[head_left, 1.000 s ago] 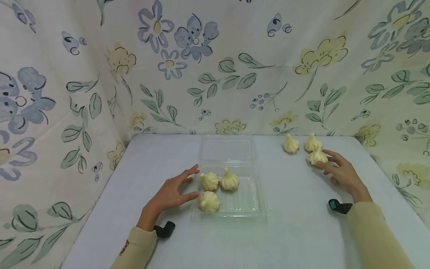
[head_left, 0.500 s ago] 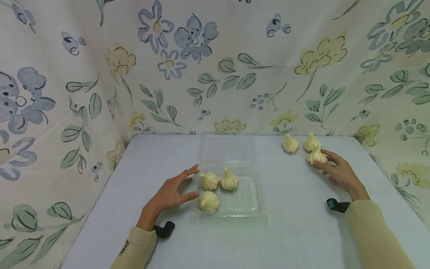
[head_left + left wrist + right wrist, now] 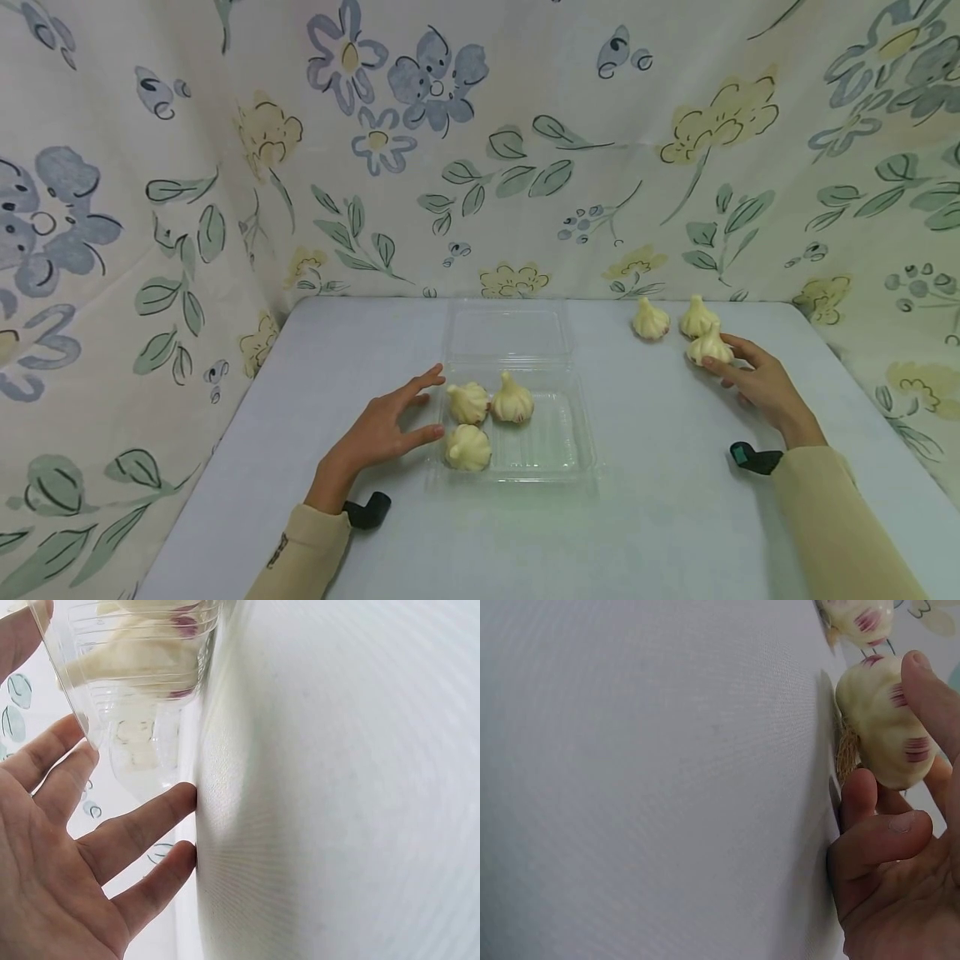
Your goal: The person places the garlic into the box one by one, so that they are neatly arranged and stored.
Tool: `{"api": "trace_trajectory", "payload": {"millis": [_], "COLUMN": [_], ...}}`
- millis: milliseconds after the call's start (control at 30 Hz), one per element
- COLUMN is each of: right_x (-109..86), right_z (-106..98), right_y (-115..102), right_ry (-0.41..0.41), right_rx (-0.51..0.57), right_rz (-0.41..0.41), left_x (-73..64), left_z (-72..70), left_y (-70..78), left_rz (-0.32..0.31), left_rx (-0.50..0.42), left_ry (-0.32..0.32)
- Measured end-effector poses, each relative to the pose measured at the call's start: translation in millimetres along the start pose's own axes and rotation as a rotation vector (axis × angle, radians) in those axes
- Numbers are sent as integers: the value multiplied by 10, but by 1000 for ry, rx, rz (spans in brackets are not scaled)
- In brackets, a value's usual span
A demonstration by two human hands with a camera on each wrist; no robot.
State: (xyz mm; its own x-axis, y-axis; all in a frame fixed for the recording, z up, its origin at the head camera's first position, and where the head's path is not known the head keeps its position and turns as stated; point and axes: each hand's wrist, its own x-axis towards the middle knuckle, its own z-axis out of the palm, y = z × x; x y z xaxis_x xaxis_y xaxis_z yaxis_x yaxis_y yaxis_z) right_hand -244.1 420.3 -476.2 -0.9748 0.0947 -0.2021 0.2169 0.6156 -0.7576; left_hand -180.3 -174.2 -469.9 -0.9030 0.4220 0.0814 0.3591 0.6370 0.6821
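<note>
At the back right of the table, my right hand (image 3: 765,387) holds a garlic bulb (image 3: 709,346) between thumb and fingers. The right wrist view shows this garlic bulb (image 3: 889,724) with purple streaks and a tuft of roots. My left hand (image 3: 392,427) is spread at the left side of a clear plastic clamshell box (image 3: 551,433), whose lid lies open behind. Seen from the left wrist, fingertips (image 3: 86,746) sit right at the box's rim, and two other fingers reach the table. Three garlic bulbs (image 3: 513,400) are in the left part of the box.
Two more garlic bulbs stand near the back edge: one garlic bulb (image 3: 698,317) just behind the held one, another garlic bulb (image 3: 650,320) to its left. A flowered cloth (image 3: 465,167) hangs behind and beside the white table (image 3: 660,500).
The right hand's fingers have closed in slightly around the garlic bulb, which stays in nearly the same spot. The left hand and the box have not moved.
</note>
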Motion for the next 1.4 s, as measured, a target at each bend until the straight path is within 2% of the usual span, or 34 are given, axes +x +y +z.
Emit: {"api": "trace_trajectory", "payload": {"millis": [767,1133,1400], "right_x": [-64,-146,-170], "right_z": [22,43,62], "right_y": [77,17,-18], "right_ry": [33,32,27], "right_rx": [38,47,50], "right_rz": [-12,-30,-25], "left_x": [-5,1,3], "left_z": [-24,-19,-17], "left_y": [20,13,4], "left_rz": [23,38,21], "left_rx": [-4,3,11], "left_ry": [-10,-6,-4]}}
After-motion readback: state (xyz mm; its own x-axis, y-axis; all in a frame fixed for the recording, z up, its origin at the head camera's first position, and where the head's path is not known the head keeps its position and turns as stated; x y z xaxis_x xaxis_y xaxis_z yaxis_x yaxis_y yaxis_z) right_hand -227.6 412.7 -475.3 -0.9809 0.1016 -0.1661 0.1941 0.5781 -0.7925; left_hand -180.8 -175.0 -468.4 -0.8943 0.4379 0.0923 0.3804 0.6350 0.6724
